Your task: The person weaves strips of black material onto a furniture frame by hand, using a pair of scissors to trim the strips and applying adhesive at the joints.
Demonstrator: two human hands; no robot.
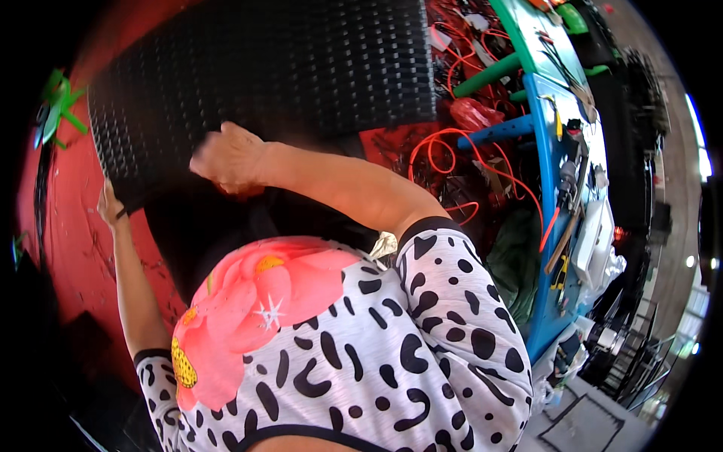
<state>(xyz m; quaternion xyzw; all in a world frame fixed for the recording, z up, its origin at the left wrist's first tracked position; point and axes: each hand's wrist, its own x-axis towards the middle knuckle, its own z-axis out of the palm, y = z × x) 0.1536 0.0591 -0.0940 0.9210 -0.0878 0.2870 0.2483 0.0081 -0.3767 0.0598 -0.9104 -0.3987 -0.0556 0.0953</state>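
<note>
A large black woven panel (263, 68), in a plastic-like rattan weave, spans the upper part of the view and leans over my lap. My left hand (111, 205) grips its lower left corner, with most of the fingers behind the edge. My right hand (232, 157) is closed in a fist in front of the panel's lower edge. The fist is slightly blurred, and whatever its fingers pinch is too small to make out.
At the right, a blue stool (536, 135) and a green stool (512, 71) carry hand tools. An orange-red cord (452, 134) loops among black scraps on the red floor (83, 248). A green plastic object (60, 109) is at far left.
</note>
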